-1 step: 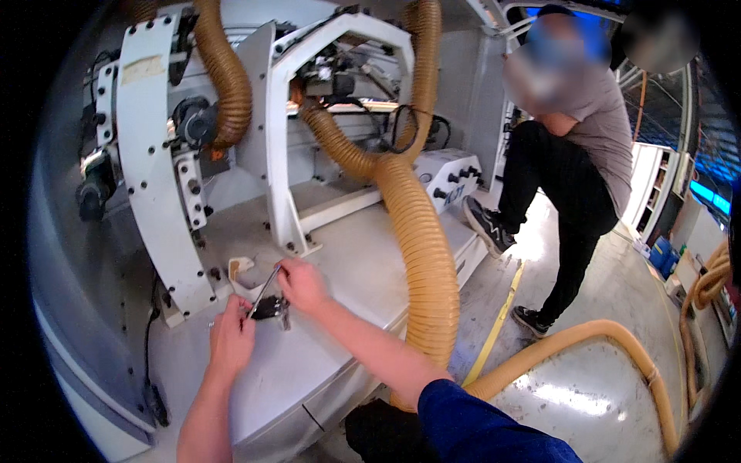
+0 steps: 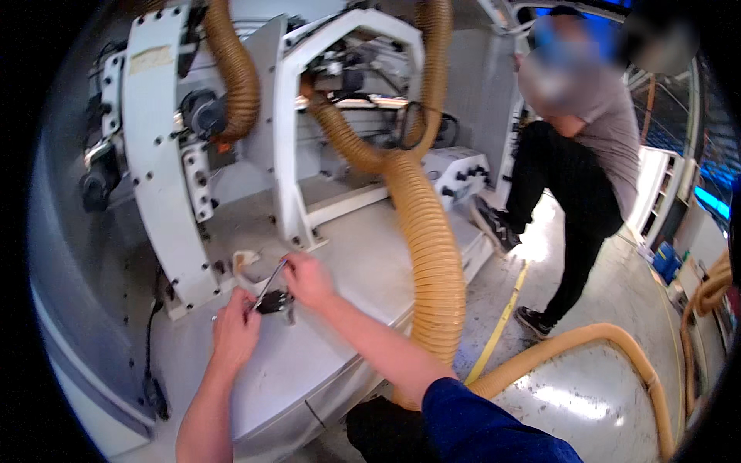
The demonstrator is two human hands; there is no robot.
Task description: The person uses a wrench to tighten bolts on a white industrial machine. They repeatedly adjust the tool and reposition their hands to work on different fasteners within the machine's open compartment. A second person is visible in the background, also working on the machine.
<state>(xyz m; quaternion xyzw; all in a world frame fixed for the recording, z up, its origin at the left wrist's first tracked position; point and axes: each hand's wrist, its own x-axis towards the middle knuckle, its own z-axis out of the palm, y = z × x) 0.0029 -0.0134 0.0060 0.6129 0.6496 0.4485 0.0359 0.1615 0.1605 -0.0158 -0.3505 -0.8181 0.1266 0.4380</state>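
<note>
My left hand (image 2: 235, 328) and my right hand (image 2: 310, 282) are close together over the pale machine bed (image 2: 297, 370). Between them slants a thin, shiny metal rod-like tool (image 2: 269, 284). The fingers of my right hand pinch its upper end, while those of my left hand close around its lower end. Just beyond the tool sits a small black part (image 2: 273, 302), with a short metal piece (image 2: 290, 313) beside it. Farther back, a small whitish curved piece (image 2: 245, 264) lies near the foot of a white upright. The fingertips are too small to make out exactly.
A white machine column (image 2: 158, 166) and a white arched frame (image 2: 289, 166) rise behind my hands. A thick tan ribbed hose (image 2: 432, 270) crosses at right; another hose (image 2: 587, 333) curves over the floor. At right, a person (image 2: 579, 177) stands with one foot raised onto the machine edge.
The view has shifted slightly, so the scene sits a little farther right. Both hands keep hold of the rod-like tool, with hardly any other movement.
</note>
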